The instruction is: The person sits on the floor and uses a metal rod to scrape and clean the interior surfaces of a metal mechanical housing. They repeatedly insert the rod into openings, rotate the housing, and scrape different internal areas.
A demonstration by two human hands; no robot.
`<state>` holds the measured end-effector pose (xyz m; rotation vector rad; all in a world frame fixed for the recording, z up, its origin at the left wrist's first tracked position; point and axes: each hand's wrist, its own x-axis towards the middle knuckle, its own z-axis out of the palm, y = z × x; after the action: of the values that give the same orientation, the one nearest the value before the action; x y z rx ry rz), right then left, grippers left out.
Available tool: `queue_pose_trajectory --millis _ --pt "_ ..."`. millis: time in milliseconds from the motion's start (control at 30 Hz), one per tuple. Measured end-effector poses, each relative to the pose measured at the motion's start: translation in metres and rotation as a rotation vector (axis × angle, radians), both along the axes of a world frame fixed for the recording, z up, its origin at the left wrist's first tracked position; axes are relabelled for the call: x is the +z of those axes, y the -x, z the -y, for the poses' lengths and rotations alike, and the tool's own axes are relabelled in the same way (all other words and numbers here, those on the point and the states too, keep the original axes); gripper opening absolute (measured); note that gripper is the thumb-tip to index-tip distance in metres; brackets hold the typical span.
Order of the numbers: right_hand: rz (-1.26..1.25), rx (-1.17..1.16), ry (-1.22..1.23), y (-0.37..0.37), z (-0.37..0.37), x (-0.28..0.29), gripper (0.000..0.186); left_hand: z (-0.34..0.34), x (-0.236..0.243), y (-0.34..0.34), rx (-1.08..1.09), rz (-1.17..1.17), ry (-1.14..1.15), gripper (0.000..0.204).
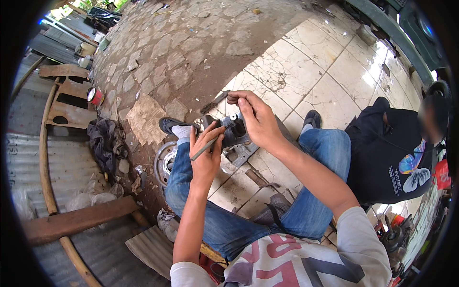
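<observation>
In front of me, between my knees, is a grey metal machine part (229, 140) with a dark round opening; its exact kind I cannot make out. My left hand (206, 155) grips its near left side. A thin grey rod (198, 154) also sticks out between the fingers of that hand. Over the part's right side, my right hand (258, 118) is closed on the handle of a small dark-bristled brush (210, 106). The brush head points left, beyond the part and apart from it. The right palm partly hides the part.
Below lies a metal bracket (240, 154) on the tiles, near a short brown bar (257, 178). A wheel rim (165, 163) stands beside my left leg. A person in black (382, 148) crouches at the right. Dark cloth (106, 143) and a red can (95, 96) lie left.
</observation>
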<state>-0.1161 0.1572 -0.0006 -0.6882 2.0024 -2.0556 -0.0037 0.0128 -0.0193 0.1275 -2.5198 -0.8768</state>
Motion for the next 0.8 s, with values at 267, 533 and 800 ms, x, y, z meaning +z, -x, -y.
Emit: queue_pose_trajectory --millis 267,533,800 --pt "-0.016 0.009 0.005 0.000 0.000 0.000 0.033 -0.005 0.002 0.010 0.028 -0.012 0.021 0.015" --pt "-0.082 -0.021 0.020 -0.003 0.002 0.000 0.030 0.006 0.004 -0.010 0.050 0.040 -0.005 0.014" --pt "-0.038 -0.032 0.055 -0.001 0.002 0.001 0.029 0.004 0.004 0.005 -0.033 0.058 -0.019 0.015"
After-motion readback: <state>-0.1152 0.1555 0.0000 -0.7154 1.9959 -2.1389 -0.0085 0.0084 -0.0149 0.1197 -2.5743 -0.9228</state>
